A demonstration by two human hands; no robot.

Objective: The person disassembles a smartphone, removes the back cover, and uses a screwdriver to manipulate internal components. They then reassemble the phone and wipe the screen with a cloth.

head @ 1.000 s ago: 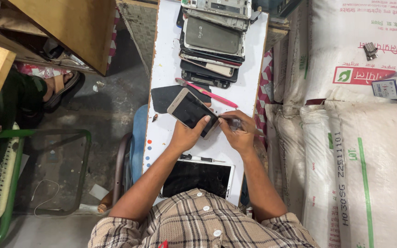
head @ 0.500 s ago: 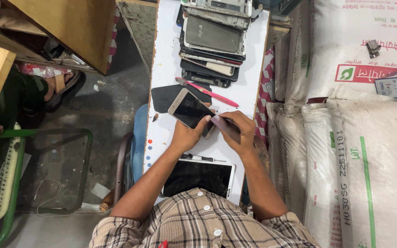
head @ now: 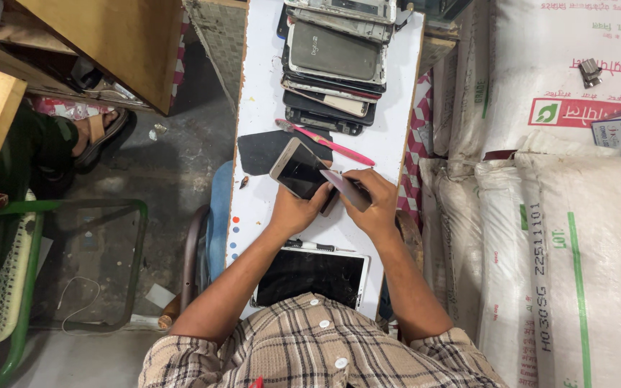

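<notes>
On the narrow white table (head: 260, 108), phone getting worked on.
Left hand (head: 292, 210) grips the gold phone (head: 298, 169) on the table, right hand (head: 371, 201) pinches a thin flat card (head: 345, 185) against its edge; tablet (head: 310, 276) below, phone pile (head: 333, 57) up top.

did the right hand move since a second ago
Yes. The right hand slid left, toward the gold-edged smartphone, away from the white board's right edge.

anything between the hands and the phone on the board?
Nothing visible. The left hand already grips the phone at its near end, and the right hand presses a thin flat tool against the same end. The pink toothbrush and dark mat lie beyond, not between.
</notes>
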